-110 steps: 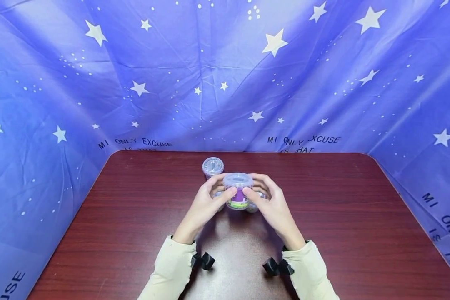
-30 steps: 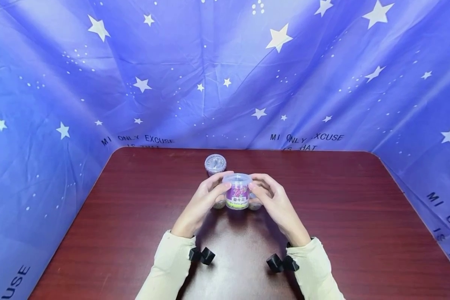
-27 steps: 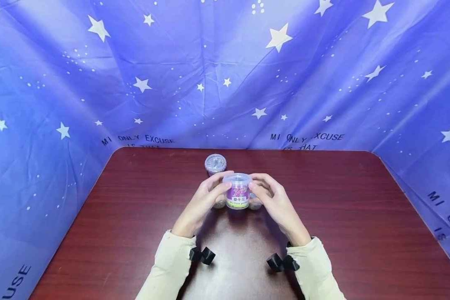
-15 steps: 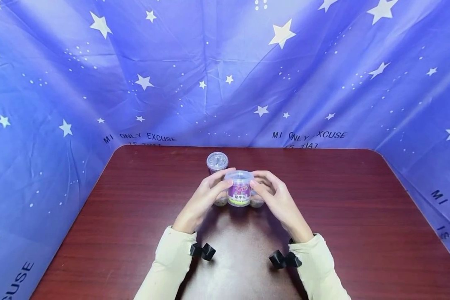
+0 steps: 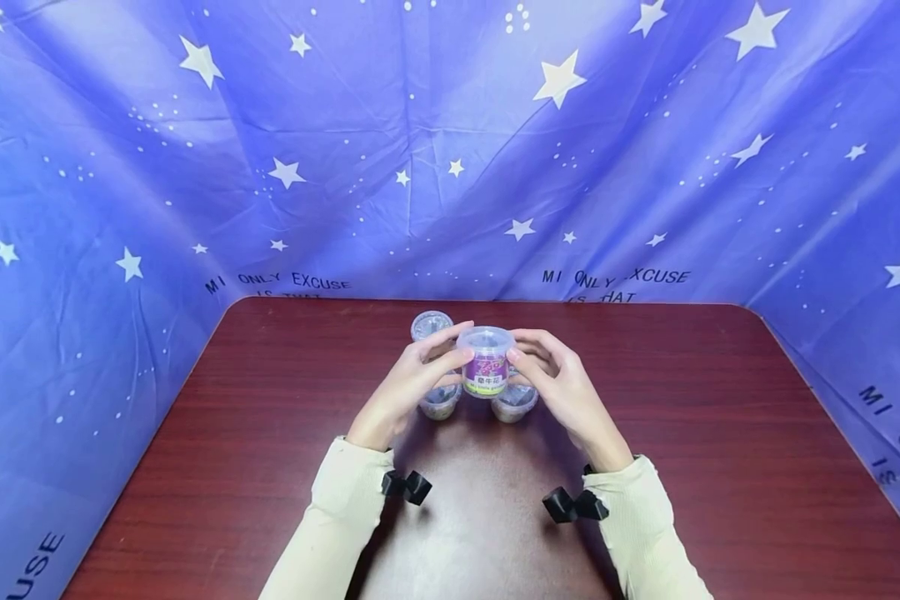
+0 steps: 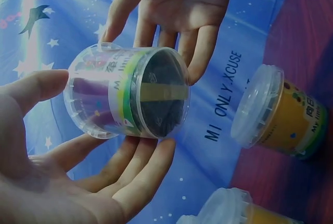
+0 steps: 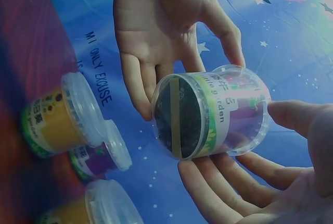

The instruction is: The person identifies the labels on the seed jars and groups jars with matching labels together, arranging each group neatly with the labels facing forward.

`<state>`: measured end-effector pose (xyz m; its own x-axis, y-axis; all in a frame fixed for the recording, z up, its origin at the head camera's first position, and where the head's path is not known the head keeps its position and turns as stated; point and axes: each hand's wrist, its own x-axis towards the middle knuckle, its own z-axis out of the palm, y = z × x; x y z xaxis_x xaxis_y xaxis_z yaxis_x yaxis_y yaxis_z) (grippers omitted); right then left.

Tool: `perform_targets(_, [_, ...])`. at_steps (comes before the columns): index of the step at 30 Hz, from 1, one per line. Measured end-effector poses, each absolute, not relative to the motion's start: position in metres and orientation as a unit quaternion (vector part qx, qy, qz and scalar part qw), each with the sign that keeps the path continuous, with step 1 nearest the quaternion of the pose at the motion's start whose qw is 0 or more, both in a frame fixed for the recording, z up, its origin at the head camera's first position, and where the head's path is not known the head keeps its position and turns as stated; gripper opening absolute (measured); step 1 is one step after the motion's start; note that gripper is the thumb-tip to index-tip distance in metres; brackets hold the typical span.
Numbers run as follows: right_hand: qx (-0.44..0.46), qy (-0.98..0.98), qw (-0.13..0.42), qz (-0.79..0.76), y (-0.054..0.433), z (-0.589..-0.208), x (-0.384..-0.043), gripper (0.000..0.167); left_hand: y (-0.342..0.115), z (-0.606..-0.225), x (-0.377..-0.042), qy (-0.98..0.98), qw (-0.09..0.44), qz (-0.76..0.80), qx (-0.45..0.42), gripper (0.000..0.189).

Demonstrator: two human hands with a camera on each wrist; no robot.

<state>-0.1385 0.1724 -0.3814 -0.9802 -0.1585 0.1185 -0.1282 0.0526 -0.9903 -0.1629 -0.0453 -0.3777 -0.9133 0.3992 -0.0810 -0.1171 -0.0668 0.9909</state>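
A clear plastic tub [image 5: 486,367] with a lid and a purple "My little garden" label is held upright between both hands, raised over the table. My left hand [image 5: 401,383] grips its left side, thumb near the rim. From the right, my right hand [image 5: 570,396] grips it the same way. Dark contents and a pale yellow strip show through its base [image 7: 179,117] in the right wrist view. Beneath it stand two lidded tubs, a left one [image 5: 440,403] and a right one [image 5: 515,406]. Farther back is another lidded tub [image 5: 431,323], partly covered by my left fingers.
The dark red wooden table [image 5: 270,433] ends at a blue star-printed cloth [image 5: 390,208] behind and at both sides. In the right wrist view, a standing tub with an orange label [image 7: 60,120] is beside one with a purple label [image 7: 96,156].
Both hands have lifted the tub higher, uncovering more of the two tubs beneath. Compared with the earliest frame, its label has turned to face me and the thumbs have moved apart toward its sides.
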Motion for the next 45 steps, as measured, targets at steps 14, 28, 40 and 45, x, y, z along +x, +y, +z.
perform_targets(14, [-0.107,0.711,0.012,-0.695,0.180,-0.383,-0.159,0.041,-0.034,-0.377,-0.181,0.653,0.142,0.738,0.091,0.047])
perform_targets(28, [-0.085,0.695,0.006,-0.714,0.188,-0.400,-0.182,0.045,-0.017,-0.401,-0.202,0.645,0.115,0.749,0.103,0.048])
perform_targets(40, [-0.071,0.696,0.018,-0.715,0.191,-0.409,-0.197,0.046,-0.009,-0.408,-0.212,0.656,0.096,0.744,0.078,0.048])
perform_targets(45, [-0.061,0.699,0.030,-0.712,0.193,-0.415,-0.202,0.047,-0.002,-0.412,-0.214,0.659,0.094,0.745,0.045,0.049])
